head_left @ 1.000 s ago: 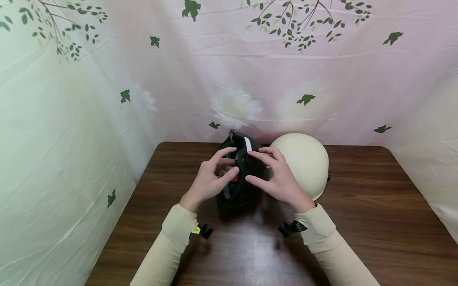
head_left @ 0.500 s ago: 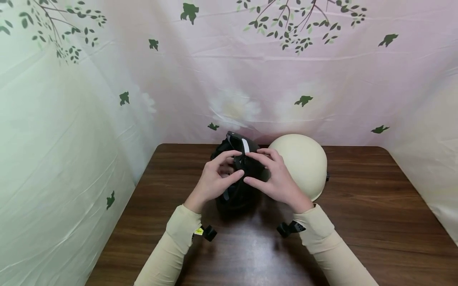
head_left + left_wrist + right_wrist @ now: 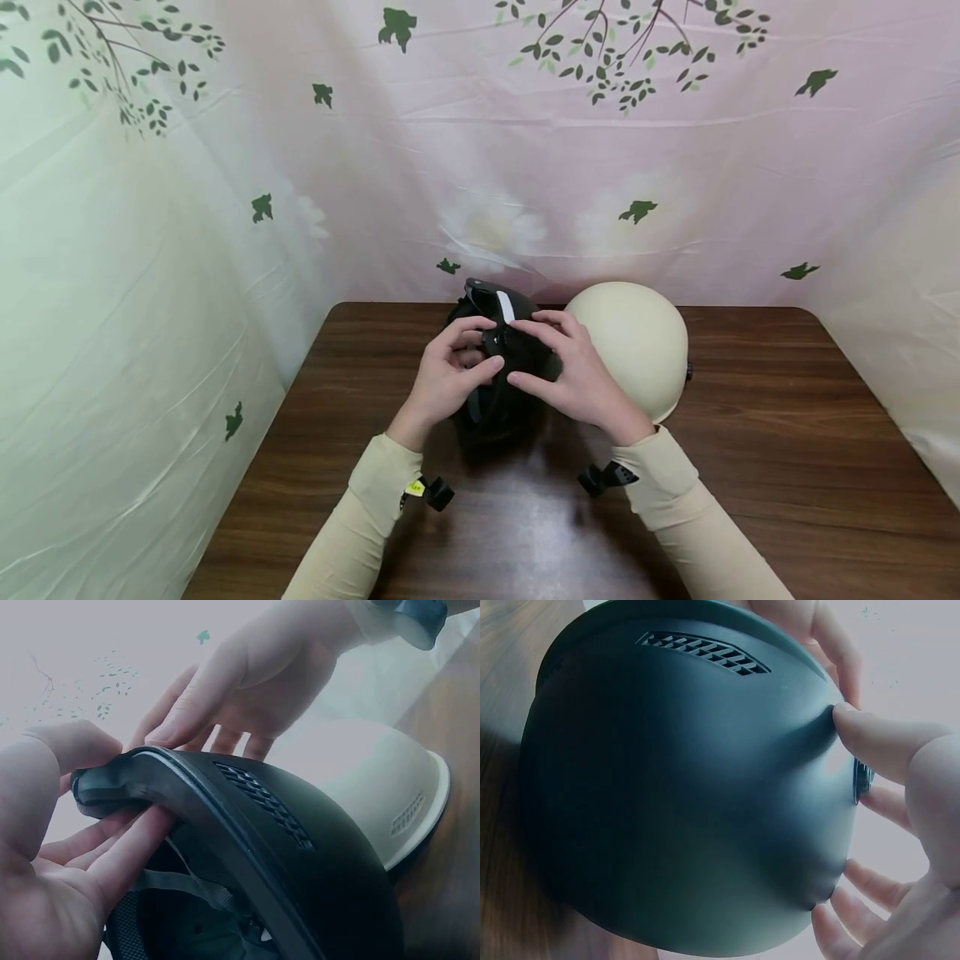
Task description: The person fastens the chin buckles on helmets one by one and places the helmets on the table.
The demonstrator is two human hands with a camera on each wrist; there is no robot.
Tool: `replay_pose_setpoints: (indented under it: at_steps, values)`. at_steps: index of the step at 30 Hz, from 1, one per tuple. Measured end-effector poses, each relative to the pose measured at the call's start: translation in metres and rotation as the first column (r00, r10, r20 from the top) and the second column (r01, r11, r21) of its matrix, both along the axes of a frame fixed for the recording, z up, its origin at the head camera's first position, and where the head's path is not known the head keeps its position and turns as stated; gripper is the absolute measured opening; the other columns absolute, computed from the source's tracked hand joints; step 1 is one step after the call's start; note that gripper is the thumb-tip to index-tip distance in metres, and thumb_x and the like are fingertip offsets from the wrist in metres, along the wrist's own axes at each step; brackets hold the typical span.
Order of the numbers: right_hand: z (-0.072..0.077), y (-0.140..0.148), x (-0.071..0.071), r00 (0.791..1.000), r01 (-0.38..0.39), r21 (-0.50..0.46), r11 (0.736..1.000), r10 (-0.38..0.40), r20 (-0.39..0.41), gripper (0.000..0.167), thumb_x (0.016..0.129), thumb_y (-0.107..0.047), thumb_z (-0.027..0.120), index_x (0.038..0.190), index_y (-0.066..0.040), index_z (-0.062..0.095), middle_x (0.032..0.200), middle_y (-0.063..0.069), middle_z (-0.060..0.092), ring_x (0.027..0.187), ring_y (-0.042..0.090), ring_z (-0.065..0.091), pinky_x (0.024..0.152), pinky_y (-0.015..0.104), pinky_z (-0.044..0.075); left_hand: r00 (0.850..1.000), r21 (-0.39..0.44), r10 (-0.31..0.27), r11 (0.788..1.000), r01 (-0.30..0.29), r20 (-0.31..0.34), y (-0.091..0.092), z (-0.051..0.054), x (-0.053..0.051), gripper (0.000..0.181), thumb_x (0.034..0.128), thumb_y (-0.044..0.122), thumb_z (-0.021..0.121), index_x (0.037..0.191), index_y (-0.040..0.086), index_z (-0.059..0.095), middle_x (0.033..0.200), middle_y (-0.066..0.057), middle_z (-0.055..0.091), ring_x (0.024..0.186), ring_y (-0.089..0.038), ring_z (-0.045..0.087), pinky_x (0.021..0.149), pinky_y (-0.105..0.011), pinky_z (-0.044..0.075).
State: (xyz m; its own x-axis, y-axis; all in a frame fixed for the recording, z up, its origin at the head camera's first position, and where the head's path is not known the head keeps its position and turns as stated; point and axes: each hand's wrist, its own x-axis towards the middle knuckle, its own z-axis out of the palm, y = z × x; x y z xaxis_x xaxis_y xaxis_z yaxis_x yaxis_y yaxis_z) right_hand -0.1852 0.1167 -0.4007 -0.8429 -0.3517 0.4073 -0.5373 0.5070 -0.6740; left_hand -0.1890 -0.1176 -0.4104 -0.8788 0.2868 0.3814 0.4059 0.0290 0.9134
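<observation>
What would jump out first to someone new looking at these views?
Probably the black helmet, tipped on its side near the middle of the head view, with the left hand pinching its rim and the right hand's thumb and fingertips against its shell. Next, the smooth cream helmet on the dark wood table just to its right, then the pale backdrop printed with leafy branches behind them.

Obstacles: black helmet (image 3: 690, 802), cream helmet (image 3: 630, 350) (close on its right), fabric backdrop (image 3: 540, 175) behind both. Free room for passage: bench (image 3: 787, 408) at far left and far right.
</observation>
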Motion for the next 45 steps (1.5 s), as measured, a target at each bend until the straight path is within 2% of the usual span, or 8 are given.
replay_pose_setpoints:
  at_steps: [5,10,15,18,23,32,39,45]
  values:
    - [0.002,0.001,-0.002,1.0,0.012,-0.003,1.0,-0.012,-0.008,0.063,0.09,-0.029,0.091,0.148,-0.019,0.068,0.158,0.018,0.05,0.145,0.042,0.047,0.106,0.06,0.052,1.0,0.037,0.01,0.999,-0.01,0.0,0.0,-0.001,-0.003,0.047,0.0954,-0.008,0.074,0.14,0.0,0.062,0.119,-0.029,0.069,0.08,-0.008,0.073,0.069,-0.026,0.063]
    - [0.003,0.002,-0.003,1.0,0.0,-0.005,1.0,0.0,0.012,0.066,0.09,-0.029,0.092,0.149,-0.017,0.066,0.16,0.017,0.05,0.146,0.038,0.049,0.105,0.057,0.056,0.998,0.073,0.031,0.997,-0.036,0.061,-0.001,0.001,-0.002,0.047,0.0959,-0.006,0.074,0.14,0.0,0.062,0.119,-0.028,0.069,0.083,-0.007,0.075,0.069,-0.027,0.064]
    - [0.004,0.002,-0.005,1.0,-0.001,0.002,1.0,0.001,0.003,0.067,0.09,-0.03,0.092,0.15,-0.016,0.066,0.162,0.017,0.05,0.147,0.039,0.05,0.11,0.06,0.054,0.992,0.143,0.048,0.988,-0.064,0.114,-0.003,0.003,-0.003,0.047,0.0967,-0.006,0.072,0.141,-0.001,0.06,0.115,-0.013,0.071,0.09,-0.008,0.079,0.069,-0.029,0.066]
    - [0.005,0.004,-0.006,1.0,0.006,0.003,1.0,-0.006,-0.004,0.069,0.089,-0.031,0.093,0.151,-0.017,0.065,0.162,0.017,0.05,0.147,0.039,0.051,0.112,0.06,0.053,0.99,0.206,0.049,0.976,-0.076,0.133,-0.004,0.003,-0.004,0.047,0.0971,-0.008,0.07,0.142,-0.004,0.057,0.111,-0.001,0.07,0.092,-0.009,0.08,0.069,-0.031,0.067]
    - [0.006,0.006,-0.007,1.0,0.004,-0.002,1.0,-0.004,0.022,0.072,0.089,-0.03,0.093,0.153,-0.018,0.063,0.164,0.017,0.047,0.146,0.037,0.053,0.11,0.058,0.055,0.988,0.278,0.051,0.956,-0.091,0.147,-0.008,0.003,-0.005,0.049,0.0974,-0.009,0.068,0.144,-0.004,0.054,0.112,0.002,0.073,0.086,-0.011,0.078,0.066,-0.031,0.066]
    - [0.007,0.007,-0.008,0.996,-0.011,-0.024,1.0,0.013,0.085,0.075,0.092,-0.03,0.091,0.158,-0.019,0.057,0.169,0.016,0.042,0.15,0.038,0.051,0.111,0.064,0.056,0.985,0.416,0.036,0.903,-0.103,0.166,-0.017,-0.004,-0.009,0.045,0.102,-0.008,0.061,0.132,0.025,0.065,0.112,-0.001,0.075,0.081,-0.01,0.074,0.064,-0.024,0.064]
    - [0.006,0.005,-0.006,0.991,-0.027,-0.044,0.999,0.032,0.126,0.077,0.093,-0.033,0.089,0.161,-0.022,0.054,0.171,0.013,0.039,0.152,0.037,0.049,0.113,0.062,0.055,0.977,0.496,0.034,0.857,-0.137,0.211,-0.025,-0.008,-0.008,0.04,0.1025,-0.006,0.059,0.132,0.02,0.063,0.112,-0.002,0.073,0.082,-0.009,0.075,0.061,-0.021,0.063]
    - [0.002,0.003,-0.002,0.989,-0.037,-0.054,0.998,0.045,0.142,0.078,0.093,-0.032,0.089,0.161,-0.022,0.053,0.171,0.013,0.039,0.151,0.037,0.05,0.11,0.061,0.057,0.972,0.511,0.025,0.847,-0.144,0.233,-0.032,-0.011,-0.002,0.04,0.1041,-0.006,0.057,0.135,0.019,0.06,0.111,-0.002,0.071,0.08,-0.008,0.075,0.061,-0.021,0.063]
